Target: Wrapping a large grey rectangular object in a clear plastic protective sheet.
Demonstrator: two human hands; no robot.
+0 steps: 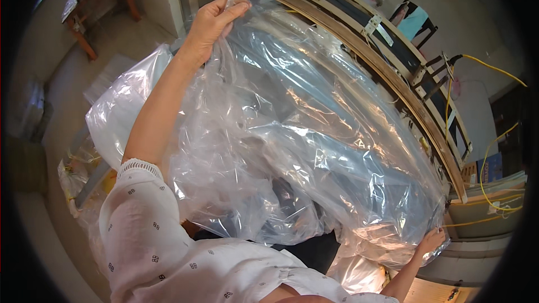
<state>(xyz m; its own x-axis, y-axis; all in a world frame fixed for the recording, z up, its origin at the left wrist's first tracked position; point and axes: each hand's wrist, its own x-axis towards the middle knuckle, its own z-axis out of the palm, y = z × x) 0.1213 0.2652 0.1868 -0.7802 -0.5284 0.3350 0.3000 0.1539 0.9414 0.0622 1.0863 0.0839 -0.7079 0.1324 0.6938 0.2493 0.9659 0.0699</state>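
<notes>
A large sheet of clear plastic film (337, 151) spreads in crumpled folds across the middle of the view, over my lap and the work surface in front. My left hand (216, 22) is raised at the far side, fingers pinched on a gathered edge of the film. Far to the right, my right hand (431, 241) grips another corner of the same film, with its fingers partly hidden. Between the two hands the film hangs in loose, shiny wrinkles, and what lies beneath it is mostly obscured.
A long wooden rail (393, 92) with a dark framed strip behind it curves along the far right. Yellow cords (488, 67) hang beside it. A blue box (492, 167) is at the right, a desk (98, 0) at the far left. More plastic film (129, 95) drapes left.
</notes>
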